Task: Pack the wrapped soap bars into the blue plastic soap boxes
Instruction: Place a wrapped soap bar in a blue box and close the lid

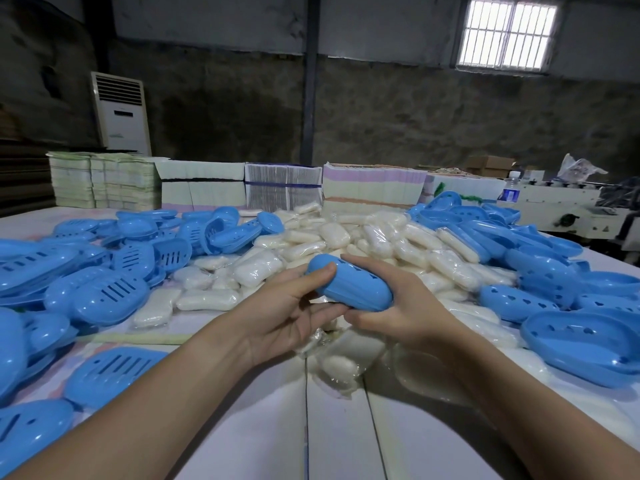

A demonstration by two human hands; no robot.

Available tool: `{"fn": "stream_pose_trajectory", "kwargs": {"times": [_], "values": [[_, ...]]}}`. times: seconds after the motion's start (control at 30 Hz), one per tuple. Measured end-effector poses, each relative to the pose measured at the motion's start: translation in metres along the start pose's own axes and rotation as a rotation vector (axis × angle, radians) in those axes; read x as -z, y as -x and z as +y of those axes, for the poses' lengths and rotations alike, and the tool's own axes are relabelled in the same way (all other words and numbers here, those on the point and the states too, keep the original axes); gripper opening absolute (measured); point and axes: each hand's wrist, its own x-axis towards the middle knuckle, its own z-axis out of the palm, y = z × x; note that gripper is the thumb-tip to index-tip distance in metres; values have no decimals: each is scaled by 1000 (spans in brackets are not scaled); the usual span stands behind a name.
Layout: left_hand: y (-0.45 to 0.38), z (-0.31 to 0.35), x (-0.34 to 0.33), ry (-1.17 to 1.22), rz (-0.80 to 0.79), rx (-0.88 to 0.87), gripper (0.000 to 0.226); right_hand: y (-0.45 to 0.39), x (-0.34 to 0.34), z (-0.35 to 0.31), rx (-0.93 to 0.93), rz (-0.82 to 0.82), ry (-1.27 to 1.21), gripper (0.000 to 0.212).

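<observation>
A closed blue soap box (pixel 349 287) is held above the table between both hands. My left hand (pixel 289 308) grips its left end, thumb on top and fingers curled underneath. My right hand (pixel 398 306) grips its right end, thumb over the top. What is inside the box is hidden. Behind the hands lies a heap of several wrapped white soap bars (pixel 332 237). More wrapped bars (pixel 341 367) lie just under the hands.
Piles of blue slotted lids (pixel 100 292) fill the table's left side and blue box bases (pixel 585 344) the right. Stacks of flat cartons (pixel 280 188) line the far edge. A white table surface (pixel 263 427) shows between my forearms.
</observation>
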Motion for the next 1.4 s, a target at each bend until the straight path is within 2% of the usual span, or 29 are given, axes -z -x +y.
{"fn": "stream_pose_trajectory", "kwargs": {"times": [0.03,0.13,0.2,0.3,0.43,0.63,0.77,0.97,1.13,1.27,1.4], "values": [[0,1,0,-6,-18,-4,19,0,0,0,7,23,-16,68],[0,3,5,-124,-92,-51,43,0,2,-2,15,62,-117,63],[1,5,9,-366,-98,-145,50,0,5,-4,18,62,-159,59],[2,6,15,-837,0,-372,63,-1,8,-4,19,22,-169,56],[3,7,19,-1107,24,-567,64,0,8,1,4,-55,-136,56],[3,9,20,-1156,106,-599,58,0,10,3,66,-37,-52,53],[4,9,19,-1195,99,-584,58,0,9,3,62,-34,-58,55],[2,10,20,-1153,54,-548,57,-1,11,3,62,-63,-115,47],[2,11,20,-994,-17,-416,57,-1,10,4,57,26,-123,49],[-2,-1,12,-632,44,-308,53,-3,6,3,86,166,-164,51],[-7,-14,-2,-229,67,-200,56,-4,-5,2,49,185,-164,55]]}}
